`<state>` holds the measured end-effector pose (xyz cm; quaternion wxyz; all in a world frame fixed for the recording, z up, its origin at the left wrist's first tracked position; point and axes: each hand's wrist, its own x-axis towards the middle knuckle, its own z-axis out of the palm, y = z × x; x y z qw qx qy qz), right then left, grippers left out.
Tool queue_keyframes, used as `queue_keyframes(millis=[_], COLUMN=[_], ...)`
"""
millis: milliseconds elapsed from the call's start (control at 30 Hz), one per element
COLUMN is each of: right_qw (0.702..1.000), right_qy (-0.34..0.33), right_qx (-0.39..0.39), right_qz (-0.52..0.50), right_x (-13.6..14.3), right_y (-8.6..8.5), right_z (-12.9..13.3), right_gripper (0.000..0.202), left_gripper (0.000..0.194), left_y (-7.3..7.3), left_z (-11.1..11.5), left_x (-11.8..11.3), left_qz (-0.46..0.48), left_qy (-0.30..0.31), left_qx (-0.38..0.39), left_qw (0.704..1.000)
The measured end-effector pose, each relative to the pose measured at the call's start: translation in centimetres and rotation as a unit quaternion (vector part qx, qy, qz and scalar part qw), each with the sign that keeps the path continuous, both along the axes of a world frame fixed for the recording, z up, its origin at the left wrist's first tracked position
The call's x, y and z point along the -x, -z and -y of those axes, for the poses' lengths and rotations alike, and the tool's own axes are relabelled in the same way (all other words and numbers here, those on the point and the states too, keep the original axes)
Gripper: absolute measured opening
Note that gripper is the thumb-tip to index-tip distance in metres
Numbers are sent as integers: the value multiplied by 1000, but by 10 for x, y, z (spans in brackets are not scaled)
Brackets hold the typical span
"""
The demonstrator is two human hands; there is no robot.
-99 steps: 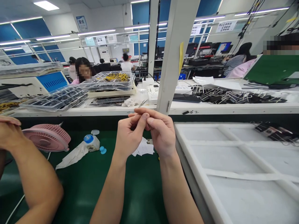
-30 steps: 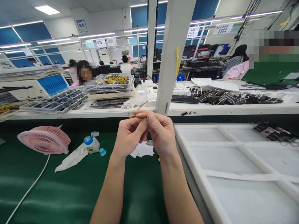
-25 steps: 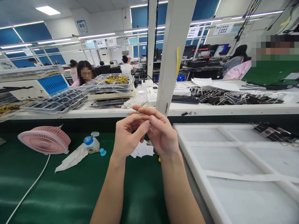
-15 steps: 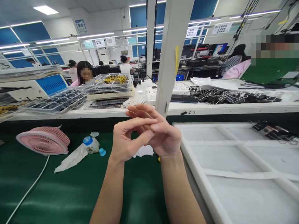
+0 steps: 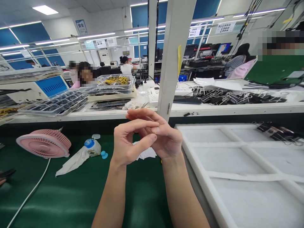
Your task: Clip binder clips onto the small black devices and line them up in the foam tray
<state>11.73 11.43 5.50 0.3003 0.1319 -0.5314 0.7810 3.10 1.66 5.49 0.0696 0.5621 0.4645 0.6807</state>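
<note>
Pink fan (image 5: 44, 143) near a blue-topped bottle (image 5: 95, 148) on a green mat (image 5: 73, 198)

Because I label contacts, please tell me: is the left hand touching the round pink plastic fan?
No, a white plastic bottle with blue top is between the pink fan and the left hand.

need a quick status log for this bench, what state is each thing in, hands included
left hand: fingers curved, reaching the right hand; contents unclear
right hand: fingers bent, palm partly showing; contents unclear
white paper: on the mat, partly hidden
pink fan: tilted; running or not, can't tell
blue-topped bottle: standing, clear lid apparently open
tissue: creased, lying on the mat
ceiling light: on
</note>
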Motion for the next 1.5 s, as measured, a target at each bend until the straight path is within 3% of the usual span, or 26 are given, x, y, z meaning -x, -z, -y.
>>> queue_keyframes(millis=[433, 1500], right_qw=[999, 1000], right_qy=[27, 1], right_qx=[6, 1], right_qz=[16, 10], right_x=[3, 9], right_y=[-1, 7], right_z=[4, -3], right_gripper=[41, 43], left_gripper=[14, 16], left_y=[-1, -3], left_z=[-2, -4], left_x=[-1, 0], left_qz=[35, 47], left_qy=[-20, 9], left_qx=[-6, -21], left_qw=[999, 999])
